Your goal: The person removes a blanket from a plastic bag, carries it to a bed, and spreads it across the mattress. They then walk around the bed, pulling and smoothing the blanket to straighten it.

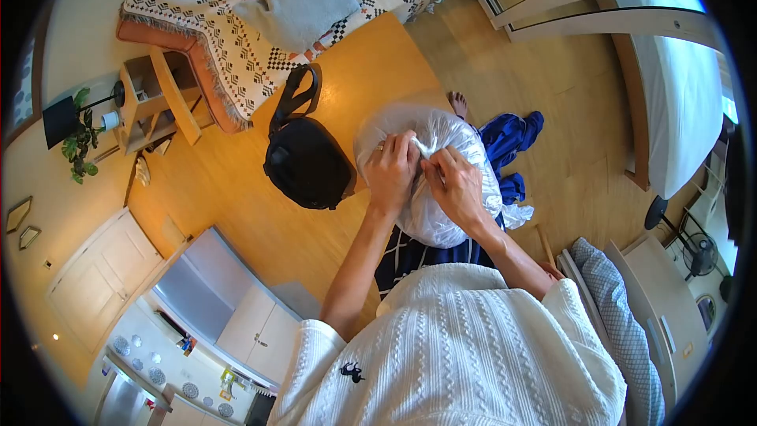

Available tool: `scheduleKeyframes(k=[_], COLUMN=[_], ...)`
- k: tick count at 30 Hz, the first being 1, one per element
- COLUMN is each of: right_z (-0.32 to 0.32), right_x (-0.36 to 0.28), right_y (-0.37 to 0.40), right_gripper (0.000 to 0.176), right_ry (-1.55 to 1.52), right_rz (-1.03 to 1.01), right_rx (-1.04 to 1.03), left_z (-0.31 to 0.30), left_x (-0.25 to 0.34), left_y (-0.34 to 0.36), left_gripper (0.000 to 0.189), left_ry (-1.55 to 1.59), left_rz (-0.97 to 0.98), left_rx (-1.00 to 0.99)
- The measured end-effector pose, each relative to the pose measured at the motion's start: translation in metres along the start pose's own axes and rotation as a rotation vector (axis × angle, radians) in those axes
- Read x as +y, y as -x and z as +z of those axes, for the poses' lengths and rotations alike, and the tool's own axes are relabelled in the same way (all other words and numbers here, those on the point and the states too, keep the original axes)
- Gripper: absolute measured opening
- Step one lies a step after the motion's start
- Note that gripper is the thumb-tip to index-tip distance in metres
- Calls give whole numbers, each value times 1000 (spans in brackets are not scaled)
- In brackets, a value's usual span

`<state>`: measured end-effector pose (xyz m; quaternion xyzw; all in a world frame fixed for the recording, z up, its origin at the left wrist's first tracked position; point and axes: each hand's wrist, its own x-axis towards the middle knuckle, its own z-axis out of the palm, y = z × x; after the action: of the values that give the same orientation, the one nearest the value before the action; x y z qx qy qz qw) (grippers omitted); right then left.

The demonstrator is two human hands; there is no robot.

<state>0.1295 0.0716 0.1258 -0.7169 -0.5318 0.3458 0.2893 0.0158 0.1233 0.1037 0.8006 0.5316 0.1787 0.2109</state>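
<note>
- Bag [426, 219], head view: clear, thin plastic, rounded and full, directly in front of the person. It overlaps the near end of the table [378, 55] and the dark, white-lined cloth [392, 264] below it; which of these bears it cannot be told.
- Left hand [392, 172]: fingers curled, pinching the gathered neck [425, 146] from its left side.
- Right hand [456, 181]: thumb and bent fingers pinching the same neck, just beside the left. Whether the fingertips touch one another cannot be told.
- Contents: pale through the film, not identifiable.
- Weight, as judged: light for its bulk, the filling appearing puffy rather than dense.
- Stiffness, as judged: soft throughout; the sides should give under a palm and crease easily.
- Surface, as judged: glossy and somewhat slippery; a nail or hard pull on a single layer could tear it.
- Hold, as judged: the bunched neck, where several layers lie together, is the soundest grip. A spread palm under the base would suit any lifting.
- Surroundings: a black shoulder bag [309, 164] lies near the left forearm; blue clothing [509, 140] lies to the right.
</note>
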Motion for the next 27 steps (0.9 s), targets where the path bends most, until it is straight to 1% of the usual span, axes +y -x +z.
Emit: scheduleKeyframes(k=[1,2,5,6,9,11,13,16,20,22,25,26,27], right_z=[-1,-2,-6,-9,-16,-29,-23,-6,6,5,2,0,-1], right_x=[-1,-3,1,7,17,14,19,9,-5,-3,1,1,1], right_y=[4,7,30,39,48,35,25,18,14,12,12,11,10], right_gripper=[14,10,7,6,7,13,16,20,22,20,18,18,18], right_ry=[-17,-59,-126,-93,-301,-207,-237,-28,2,-87,-181,-205,-271], right_rz=[13,56,57,68,111,119,60,-64,107,161,218,230,220], right_rx=[-8,8,6,-65,79,193,205,186,147,87,20,2,28], left_z=[0,-3,-11,-15,-19,-20,-20,-22,-25,-28,-30,-30,-31], left_x=[2,4,-9,-16,-24,-27,-26,-26,-24,-24,-20,-17,-13], left_y=[3,6,5,7,21,27,30,33,34,34,33,33,34], left_gripper=[11,14,17,19,17,14,13,12,12,12,11,11,12], left_ry=[-15,55,466,469,432,437,460,475,501,505,530,562,592], left_rz=[-27,-95,-180,-93,51,39,19,16,-27,-27,-77,-121,-166], left_rx=[3,-26,73,52,82,94,108,78,40,16,-9,1,11])
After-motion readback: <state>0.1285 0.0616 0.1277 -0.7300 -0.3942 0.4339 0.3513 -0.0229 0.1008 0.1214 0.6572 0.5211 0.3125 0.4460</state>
